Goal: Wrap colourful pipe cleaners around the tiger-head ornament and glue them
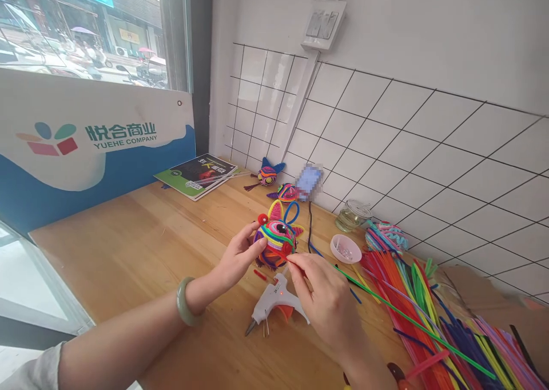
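Observation:
My left hand, with a pale green bangle at the wrist, grips a colourful pipe-cleaner fish from its left side. The fish has a black-and-white eye, red round pieces and yellow and blue loops on top. At its lower right, the thumb and forefinger of my right hand are pinched together close against a red part. What lies between those fingertips is too small to make out. Below the fish, a white glue gun with an orange trigger rests on the table, its nozzle toward the lower left. A short red piece lies beside it.
Two similar pipe-cleaner figures and a blurred phone are by the wall. A pink bowl, a glass jar and bundles of pipe cleaners occupy the right. Booklets lie at the back left.

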Available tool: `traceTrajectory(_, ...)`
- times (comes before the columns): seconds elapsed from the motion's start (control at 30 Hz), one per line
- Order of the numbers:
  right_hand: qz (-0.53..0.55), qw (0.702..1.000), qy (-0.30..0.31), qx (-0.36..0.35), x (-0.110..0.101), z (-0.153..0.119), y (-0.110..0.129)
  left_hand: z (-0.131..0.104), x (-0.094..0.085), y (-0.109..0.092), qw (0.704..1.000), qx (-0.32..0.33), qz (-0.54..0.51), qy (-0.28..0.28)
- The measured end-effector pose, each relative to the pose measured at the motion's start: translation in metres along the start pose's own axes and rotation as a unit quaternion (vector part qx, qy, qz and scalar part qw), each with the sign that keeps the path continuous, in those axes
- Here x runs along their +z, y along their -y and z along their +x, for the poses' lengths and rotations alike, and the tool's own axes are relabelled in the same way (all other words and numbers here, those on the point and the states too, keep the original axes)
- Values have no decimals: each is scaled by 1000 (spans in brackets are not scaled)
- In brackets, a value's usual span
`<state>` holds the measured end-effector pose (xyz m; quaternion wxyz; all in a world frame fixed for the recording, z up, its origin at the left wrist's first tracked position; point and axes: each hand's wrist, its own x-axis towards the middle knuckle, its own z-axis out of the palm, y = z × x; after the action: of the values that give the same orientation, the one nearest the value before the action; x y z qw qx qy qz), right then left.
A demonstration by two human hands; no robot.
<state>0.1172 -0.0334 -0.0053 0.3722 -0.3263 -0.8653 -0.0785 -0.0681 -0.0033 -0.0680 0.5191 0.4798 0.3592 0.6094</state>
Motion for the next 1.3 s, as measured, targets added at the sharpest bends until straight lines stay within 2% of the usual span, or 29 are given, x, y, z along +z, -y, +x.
traceTrajectory(0.2, -31, 999, 16, -38, -2, 0, 0, 0, 0, -1, 1000, -8, 18, -8)
traceTrajectory(0.67, -53, 996, 42, -51, -2, -5, -5, -2, 2, -5, 998, 31, 61, -3)
traceTrajectory(0.93, -55, 993, 57, -84, -5, -4, -7, -3, 0, -8, 990, 51, 127, 32)
traceTrajectory(1.2, -62, 991, 62, -97, -5, -6, -10, -2, 0, -9, 991, 24, 111, 68)
traceTrajectory(1.3, -56, 992, 65, -95, -6, -6, -10, -2, 0, -8, 992, 19, 105, 63)
